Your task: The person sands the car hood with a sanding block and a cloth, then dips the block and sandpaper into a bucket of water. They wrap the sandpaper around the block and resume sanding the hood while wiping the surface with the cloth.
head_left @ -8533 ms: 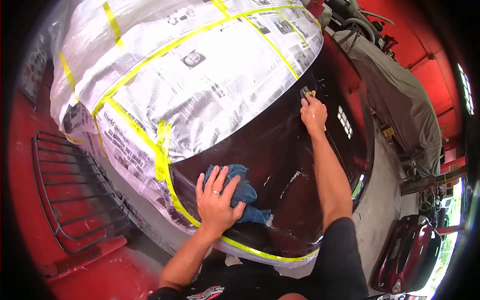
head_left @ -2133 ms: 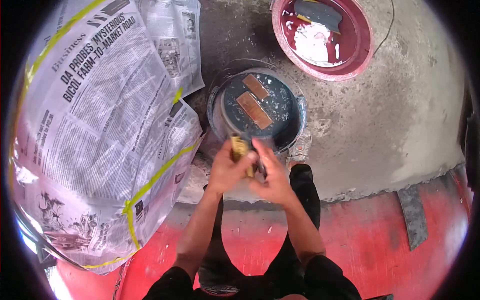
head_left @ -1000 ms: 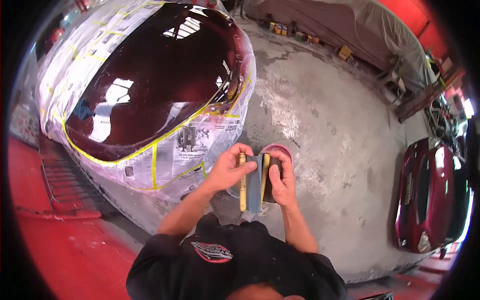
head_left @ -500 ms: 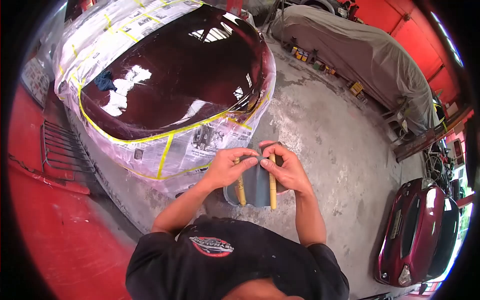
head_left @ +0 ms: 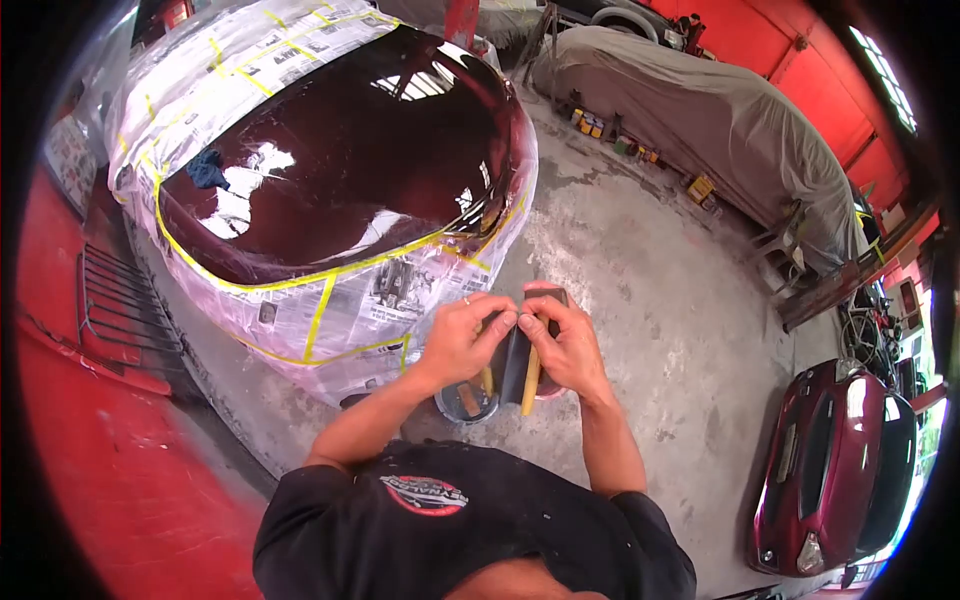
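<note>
My left hand (head_left: 465, 335) is closed, its thumb and finger pinching the top edge of a dark grey sheet (head_left: 514, 368). My right hand (head_left: 563, 345) grips the same sheet's top edge, close beside the left fingertips. A yellowish stick-like strip (head_left: 531, 380) hangs below the right hand along the sheet. Another yellowish piece (head_left: 487, 379) shows below the left hand. Part of a dark, flat piece (head_left: 545, 296) is visible behind the right fingers. Beneath the hands stands a round container (head_left: 452, 408) with a brown block (head_left: 469, 399) in it.
A glossy dark red hood (head_left: 340, 150), masked around with newspaper and yellow tape, lies front left, with a blue cloth (head_left: 207, 170) on it. A covered car (head_left: 690, 110) stands at upper right, a maroon car (head_left: 825, 465) at lower right. A metal rack (head_left: 125, 310) is at left.
The sheet has folded narrower and turned, and the yellowish strips have tilted. More of the round container and the brown block now shows. The view has shifted slightly.
</note>
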Demonstrator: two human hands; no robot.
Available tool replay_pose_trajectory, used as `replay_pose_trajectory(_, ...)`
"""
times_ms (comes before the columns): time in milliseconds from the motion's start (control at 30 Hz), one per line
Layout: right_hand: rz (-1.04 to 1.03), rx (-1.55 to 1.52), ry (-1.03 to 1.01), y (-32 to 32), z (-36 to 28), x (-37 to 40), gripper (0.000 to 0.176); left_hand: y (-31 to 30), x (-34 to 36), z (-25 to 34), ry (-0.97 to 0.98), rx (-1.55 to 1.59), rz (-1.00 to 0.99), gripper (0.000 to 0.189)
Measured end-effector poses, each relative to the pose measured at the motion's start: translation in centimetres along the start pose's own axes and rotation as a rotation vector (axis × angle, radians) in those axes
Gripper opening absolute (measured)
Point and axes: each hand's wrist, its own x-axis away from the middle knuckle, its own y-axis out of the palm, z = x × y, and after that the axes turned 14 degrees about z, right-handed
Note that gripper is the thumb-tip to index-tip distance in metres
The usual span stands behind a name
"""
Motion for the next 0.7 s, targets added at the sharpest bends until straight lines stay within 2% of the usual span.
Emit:
replay_pose_trajectory(33,0.065,-0.053,-0.030,0.2,0.3,0.3,0.018,0.6,0.3,0.1,0.053,0.070,0.082,0.017)
replay_pose_trajectory(67,0.065,-0.055,-0.035,0.5,0.6,0.7,0.018,1.1,0.8,0.0,0.056,0.068,0.085,0.017)
replay_pose_trajectory(167,0.191,-0.118,-0.013,1.0,0.9,1.3,0.018,2.5,1.4,-0.1,0.014,0.080,0.206,0.015)
replay_pose_trajectory(233,0.272,-0.155,0.098,1.0,0.9,2.0,0.016,2.8,1.7,-0.2,-0.023,0.072,0.251,0.016)
replay_pose_trajectory(367,0.285,-0.176,0.064,0.0,1.7,2.4,0.018,1.8,1.7,-0.1,-0.114,0.092,0.167,0.021)
replay_pose_trajectory(400,0.283,-0.198,0.048,-0.4,1.9,2.2,0.020,1.6,1.5,-0.7,-0.261,0.256,0.102,0.023)
replay_pose_trajectory(433,0.278,-0.221,0.033,-0.8,2.2,2.2,0.023,1.3,1.7,-1.3,-0.410,0.417,0.039,0.026)
replay_pose_trajectory(567,0.227,-0.269,0.047,-2.1,3.0,2.4,0.034,1.1,3.0,-3.1,-0.364,0.236,-0.051,0.029)
replay_pose_trajectory(633,0.059,-0.154,0.172,-2.8,3.9,2.2,0.036,1.2,3.4,-2.8,-0.366,0.190,0.161,0.027)
replay_pose_trajectory(700,-0.053,-0.044,0.306,-2.9,3.7,2.4,0.037,0.8,3.1,-2.2,-0.322,0.191,0.123,0.024)
